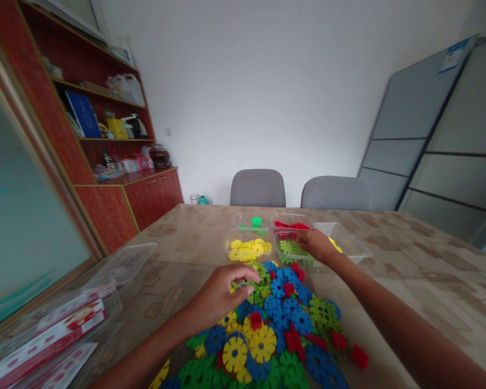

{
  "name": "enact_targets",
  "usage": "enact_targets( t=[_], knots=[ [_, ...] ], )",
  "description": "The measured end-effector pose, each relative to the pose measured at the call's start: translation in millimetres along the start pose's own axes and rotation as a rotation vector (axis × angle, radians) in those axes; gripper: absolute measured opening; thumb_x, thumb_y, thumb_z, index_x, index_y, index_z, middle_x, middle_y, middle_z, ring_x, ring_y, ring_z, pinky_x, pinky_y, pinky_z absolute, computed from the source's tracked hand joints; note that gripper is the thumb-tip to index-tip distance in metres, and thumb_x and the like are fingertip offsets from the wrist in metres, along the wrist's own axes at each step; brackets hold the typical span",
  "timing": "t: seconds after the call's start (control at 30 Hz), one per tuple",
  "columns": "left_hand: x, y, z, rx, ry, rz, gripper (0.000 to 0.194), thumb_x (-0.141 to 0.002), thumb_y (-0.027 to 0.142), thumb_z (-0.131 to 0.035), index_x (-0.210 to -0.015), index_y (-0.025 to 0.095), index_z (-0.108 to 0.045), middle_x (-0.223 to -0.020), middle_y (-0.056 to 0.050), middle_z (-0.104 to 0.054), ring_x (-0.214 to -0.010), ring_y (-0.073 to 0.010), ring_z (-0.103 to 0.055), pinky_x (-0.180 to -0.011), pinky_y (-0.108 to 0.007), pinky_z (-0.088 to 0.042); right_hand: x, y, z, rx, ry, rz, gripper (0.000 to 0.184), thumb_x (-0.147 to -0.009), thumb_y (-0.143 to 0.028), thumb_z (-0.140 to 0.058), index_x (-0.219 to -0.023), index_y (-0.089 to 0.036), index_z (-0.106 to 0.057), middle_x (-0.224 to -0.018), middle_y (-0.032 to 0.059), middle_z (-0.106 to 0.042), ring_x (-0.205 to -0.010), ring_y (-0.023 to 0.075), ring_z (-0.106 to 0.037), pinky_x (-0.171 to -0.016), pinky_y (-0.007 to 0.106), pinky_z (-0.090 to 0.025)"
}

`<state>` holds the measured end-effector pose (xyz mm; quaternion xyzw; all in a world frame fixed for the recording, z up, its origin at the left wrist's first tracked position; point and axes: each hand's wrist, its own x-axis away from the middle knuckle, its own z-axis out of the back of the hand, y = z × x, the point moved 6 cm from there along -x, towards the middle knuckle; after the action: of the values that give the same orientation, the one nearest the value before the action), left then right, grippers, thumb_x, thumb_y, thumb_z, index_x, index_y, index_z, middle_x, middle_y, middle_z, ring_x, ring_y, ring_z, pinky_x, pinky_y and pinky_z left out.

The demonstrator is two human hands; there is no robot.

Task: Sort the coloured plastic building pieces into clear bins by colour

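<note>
L hand was over multicoloured plastic pieces heaped on brown patterned desk, fingers parted; R hand curled its fingers — couldn't tell if gripping — over clear plastic tub w/ green square pieces, prob. placed near for easy reach.

Multicoloured plastic pieces lie on the table — loosely heaped

Near the table's far edge, the right hand covers part of a clear container of lime-green pieces; whether it pinches one cannot be told. The pile runs off the bottom, partly behind the left hand. The table's far edge hides the chairs' lower parts.
</note>
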<state>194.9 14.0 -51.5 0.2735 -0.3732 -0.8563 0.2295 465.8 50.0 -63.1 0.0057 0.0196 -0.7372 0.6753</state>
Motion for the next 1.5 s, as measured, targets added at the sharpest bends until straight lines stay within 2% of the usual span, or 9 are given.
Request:
enact_targets(
  t=[0.23,0.57,0.8,0.97,1.07,1.13,1.3,1.4,1.5],
  knots=[
    [-0.1,1.0,2.1,-0.013,0.015,0.013,0.018,-0.083,0.020,-0.056,-0.096,0.019,-0.069,-0.102,-0.004,-0.070,-0.097,-0.0193,-0.063,-0.087,-0.027,-0.046,-2.8,-3.1,2.1,0.004,0.003,-0.066,0.025,-0.094,-0.031,-0.057,-0.115,-0.018,-0.059,-0.116,0.0073,-0.062,-0.096,0.0201,-0.063,-0.082,0.040,-0.053],
    [1.2,-0.3,3.6,-0.018,0.015,0.028,0.020,-0.083,0.020,-0.055,-0.098,0.019,-0.069,-0.104,-0.004,-0.070,-0.098,-0.0193,-0.063,-0.087,-0.027,-0.046,-5.1,8.2,12.7,-0.074,0.028,0.035,0.025,-0.093,-0.032,-0.057,-0.112,-0.016,-0.060,-0.111,0.0062,-0.063,-0.092,0.0198,-0.064,-0.079,0.039,-0.054],
    [1.7,2.0,2.6,-0.010,0.009,0.017,0.020,-0.083,0.021,-0.055,-0.098,0.020,-0.068,-0.103,-0.004,-0.071,-0.097,-0.0192,-0.064,-0.086,-0.027,-0.047,-0.1,-4.1,3.4,-0.096,0.027,0.098,0.023,-0.094,-0.031,-0.056,-0.110,-0.016,-0.061,-0.109,0.0058,-0.064,-0.090,0.0186,-0.064,-0.079,0.038,-0.054],
    [0.4,4.5,12.8,-0.042,0.031,0.026,0.021,-0.084,0.025,-0.054,-0.096,0.018,-0.069,-0.102,-0.006,-0.071,-0.095,-0.0202,-0.064,-0.083,-0.028,-0.048,3.7,-5.4,11.6,-0.160,0.111,0.094,0.015,-0.092,-0.028,-0.057,-0.095,-0.015,-0.065,-0.094,0.0034,-0.067,-0.081,0.0161,-0.064,-0.075,0.034,-0.052],
    [0.6,5.5,24.8,-0.101,0.064,0.016,0.022,-0.085,0.025,-0.053,-0.098,0.019,-0.069,-0.102,-0.005,-0.071,-0.095,-0.0203,-0.064,-0.083,-0.029,-0.048,17.5,-7.4,25.1,-0.243,0.183,0.115,0.015,-0.089,-0.019,-0.055,-0.084,-0.016,-0.068,-0.080,0.0026,-0.070,-0.072,0.0154,-0.063,-0.069,0.027,-0.047],
    [1.3,5.4,33.6,-0.145,0.085,0.004,0.022,-0.085,0.025,-0.053,-0.098,0.020,-0.069,-0.103,-0.005,-0.071,-0.097,-0.0207,-0.063,-0.085,-0.030,-0.047,34.1,-11.8,31.5,-0.310,0.204,0.151,0.017,-0.088,-0.020,-0.052,-0.083,-0.017,-0.068,-0.077,0.0022,-0.070,-0.069,0.0157,-0.062,-0.065,0.024,-0.045],
    [1.8,-2.1,48.5,-0.221,0.116,-0.026,0.024,-0.084,0.026,-0.054,-0.102,0.021,-0.069,-0.110,-0.005,-0.069,-0.105,-0.0224,-0.061,-0.092,-0.032,-0.045,91.2,-26.1,26.1,-0.460,0.163,0.271,0.027,-0.089,-0.029,-0.043,-0.086,-0.021,-0.069,-0.070,0.0009,-0.069,-0.062,0.0169,-0.062,-0.055,0.023,-0.044],
    [0.9,-16.4,42.6,-0.256,0.091,0.007,0.024,-0.084,0.025,-0.054,-0.102,0.020,-0.068,-0.111,-0.006,-0.069,-0.105,-0.0218,-0.061,-0.094,-0.032,-0.044,116.8,-26.1,10.3,-0.596,0.145,0.273,0.031,-0.091,-0.036,-0.042,-0.083,-0.022,-0.069,-0.073,0.0034,-0.071,-0.065,0.0193,-0.064,-0.057,0.027,-0.047],
    [0.0,-34.3,25.7,-0.272,0.065,0.047,0.024,-0.085,0.025,-0.055,-0.105,0.019,-0.067,-0.109,-0.007,-0.070,-0.102,-0.0218,-0.063,-0.091,-0.032,-0.047,125.8,-20.8,-9.1,-0.667,0.181,0.227,0.032,-0.090,-0.041,-0.043,-0.093,-0.023,-0.069,-0.089,0.0076,-0.074,-0.076,0.0233,-0.067,-0.067,0.033,-0.052]
  ],
)
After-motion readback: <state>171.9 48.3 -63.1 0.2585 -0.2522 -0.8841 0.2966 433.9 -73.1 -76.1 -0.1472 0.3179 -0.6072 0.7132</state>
